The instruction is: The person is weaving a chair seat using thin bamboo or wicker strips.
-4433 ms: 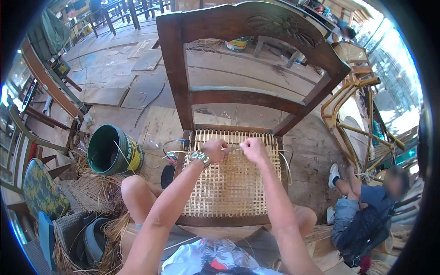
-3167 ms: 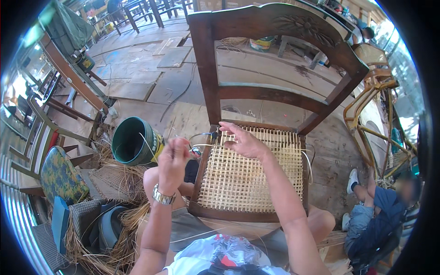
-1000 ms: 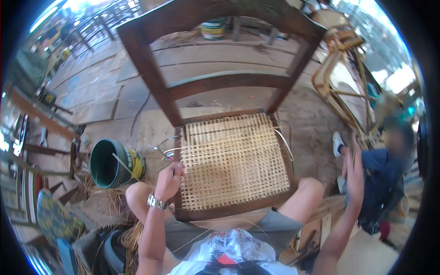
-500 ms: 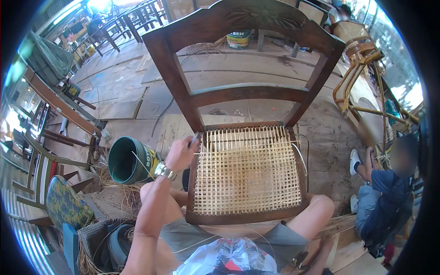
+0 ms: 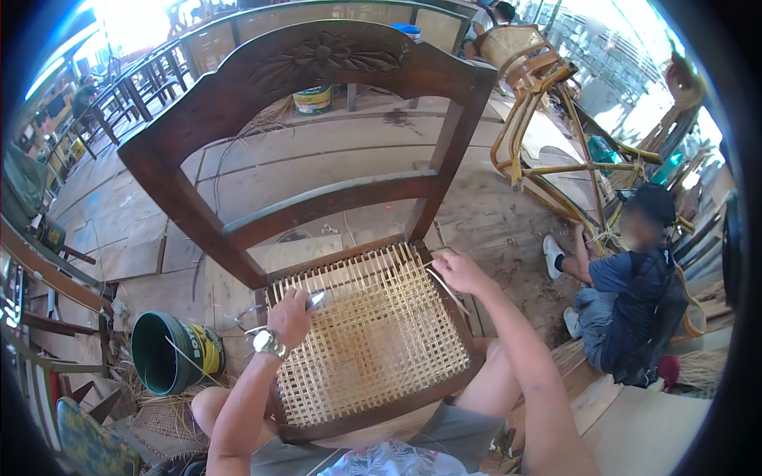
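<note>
A dark wooden chair [image 5: 321,210] with a carved top rail stands in front of me, between my knees. Its seat is an open grid of woven pale cane [image 5: 369,345], with lengthwise strands alone along the back edge. My left hand [image 5: 290,319] is over the left rear of the seat, closed round a small metal tool [image 5: 317,301] whose shiny tip points right. At the right rear corner, my right hand [image 5: 460,271] pinches a cane strand [image 5: 444,290] beside the frame; the fingertips are partly hidden.
A green bucket [image 5: 165,355] lies tilted at the left near cane scraps. To the right, a person [image 5: 623,285] sits low beside a rattan chair frame [image 5: 548,159]. Another bucket [image 5: 313,100] stands behind the chair on the board floor [image 5: 127,246].
My right hand has come up from low on the right to the seat's right rear corner. My left hand has moved inward over the weave. The whole view has shifted and tilted.
</note>
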Tool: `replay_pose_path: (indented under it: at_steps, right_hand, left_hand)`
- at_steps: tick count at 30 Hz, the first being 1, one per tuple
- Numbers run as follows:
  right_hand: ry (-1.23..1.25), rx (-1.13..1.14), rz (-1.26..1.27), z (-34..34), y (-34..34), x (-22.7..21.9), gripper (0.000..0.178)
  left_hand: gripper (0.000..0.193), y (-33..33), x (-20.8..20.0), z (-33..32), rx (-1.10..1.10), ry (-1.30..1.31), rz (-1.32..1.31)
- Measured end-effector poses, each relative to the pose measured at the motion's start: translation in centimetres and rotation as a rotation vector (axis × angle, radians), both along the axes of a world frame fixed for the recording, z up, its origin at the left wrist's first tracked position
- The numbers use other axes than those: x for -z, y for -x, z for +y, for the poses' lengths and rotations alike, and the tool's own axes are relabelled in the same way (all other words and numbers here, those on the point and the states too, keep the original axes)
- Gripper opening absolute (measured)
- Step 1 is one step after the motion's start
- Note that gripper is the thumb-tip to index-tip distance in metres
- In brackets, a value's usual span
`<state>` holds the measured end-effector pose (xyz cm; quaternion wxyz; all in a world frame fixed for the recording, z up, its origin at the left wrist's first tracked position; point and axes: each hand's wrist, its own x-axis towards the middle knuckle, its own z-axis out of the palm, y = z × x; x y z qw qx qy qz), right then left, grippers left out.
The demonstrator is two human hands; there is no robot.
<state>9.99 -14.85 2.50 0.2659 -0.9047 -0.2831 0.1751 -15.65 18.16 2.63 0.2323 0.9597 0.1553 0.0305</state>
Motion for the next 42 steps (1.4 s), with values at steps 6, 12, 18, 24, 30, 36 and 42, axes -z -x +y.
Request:
replay_pose_path:
  at_steps: [6,12,18,24,30,36,42]
  right_hand:
    - [0.268,-0.096,-0.4,0.5,-0.9,-0.3,0.041]
    - [-0.067,0.146,0.37,-1.7,-4.5,0.0,0.046]
    - [0.381,0.046,-0.014,-3.2,-6.8,-4.9,0.027]
    - [0.207,-0.09,-0.125,-1.4,-6.2,-2.5,0.031]
    - [0.163,-0.111,0.002,4.4,-2.5,-2.0,0.032]
    - [0.265,-0.067,-0.113,3.7,-1.6,-3.5,0.034]
    - [-0.289,0.253,0.493,-0.4,-3.3,-3.3,0.028]
  left_hand:
    - [0.017,-0.8,-1.1,-0.3,0.033,-0.129,0.056]
    - [0.043,-2.6,-0.5,0.6,0.075,0.077,0.001]
    - [0.029,-1.3,0.3,0.8,0.081,0.046,-0.017]
    - [0.018,2.3,-0.9,4.0,0.135,0.011,0.107]
    - [0.029,15.5,-1.8,16.2,-0.071,-0.166,0.127]
    - [0.015,17.3,-4.8,15.4,-0.266,-0.343,0.053]
    - [0.015,6.2,-7.6,4.9,0.003,0.017,-0.234]
